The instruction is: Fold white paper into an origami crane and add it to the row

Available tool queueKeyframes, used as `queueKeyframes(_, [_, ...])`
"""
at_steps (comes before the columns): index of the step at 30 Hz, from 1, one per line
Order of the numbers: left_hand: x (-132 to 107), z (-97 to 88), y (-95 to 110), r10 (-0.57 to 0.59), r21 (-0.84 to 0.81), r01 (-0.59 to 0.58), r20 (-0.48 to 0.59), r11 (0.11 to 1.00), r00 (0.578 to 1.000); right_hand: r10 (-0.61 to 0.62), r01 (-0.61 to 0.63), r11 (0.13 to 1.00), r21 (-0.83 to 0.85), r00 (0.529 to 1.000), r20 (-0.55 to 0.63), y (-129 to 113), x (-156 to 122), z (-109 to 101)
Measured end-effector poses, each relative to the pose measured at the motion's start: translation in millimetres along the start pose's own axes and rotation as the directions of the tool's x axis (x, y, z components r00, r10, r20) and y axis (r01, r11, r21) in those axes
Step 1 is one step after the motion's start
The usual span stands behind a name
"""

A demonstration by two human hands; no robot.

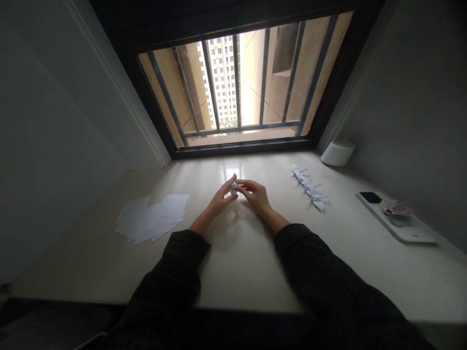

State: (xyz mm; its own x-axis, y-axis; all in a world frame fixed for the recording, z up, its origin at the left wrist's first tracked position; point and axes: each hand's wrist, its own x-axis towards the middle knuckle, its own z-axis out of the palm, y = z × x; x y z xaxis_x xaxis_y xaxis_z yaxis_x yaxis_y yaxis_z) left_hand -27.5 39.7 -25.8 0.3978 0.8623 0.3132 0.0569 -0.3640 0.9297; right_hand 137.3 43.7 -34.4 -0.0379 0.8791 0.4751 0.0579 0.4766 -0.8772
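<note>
Between my two hands, above the middle of the pale sill, is a small folded piece of white paper (234,188). My left hand (222,195) pinches it from the left, thumb and fingers closed around its edge. From the other side, the fingers of my right hand (255,193) press on the same paper. Its exact folded shape is too small to make out. Off to the right lies a row of several folded white paper figures (308,186) with thin pointed ends. On the left rests a loose, fanned pile of white paper sheets (155,218).
A phone (396,218) with a round pinkish grip on its back lies at the right. Behind it, a white round container (338,153) stands by the wall. A dark-framed barred window (244,150) closes off the far side. The sill's front edge (248,310) runs below my forearms.
</note>
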Motion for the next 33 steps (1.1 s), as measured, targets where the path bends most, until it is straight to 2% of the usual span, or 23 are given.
queueKeyframes(7, [1,10.8,3,0.009,0.091,-0.006,-0.030,0.996,1.000,0.124,-0.127,0.983,0.132,0.992,0.029,8,3,3])
queueKeyframes(13, [2,9.1,7,0.121,0.245,-0.072,-0.194,0.967,0.973,0.175,-0.176,0.975,0.136,0.984,0.022,8,2,3])
queueKeyframes(15, [3,7.8,8,0.136,0.209,-0.088,-0.228,0.974,0.964,0.167,-0.168,0.980,0.106,0.986,0.016,7,2,3])
queueKeyframes(20, [5,10.3,6,0.052,-0.033,-0.062,-0.247,0.998,0.968,0.136,-0.138,0.989,0.057,0.990,0.033,2,2,4])
queueKeyframes(26, [5,13.6,4,0.040,-0.090,-0.066,-0.266,0.994,0.963,0.180,-0.186,0.980,0.075,0.981,0.074,6,-1,6])
queueKeyframes(33, [-2,11.7,9,0.132,0.249,-0.054,-0.311,0.967,0.941,0.052,-0.051,0.998,0.027,0.998,-0.034,7,3,2])
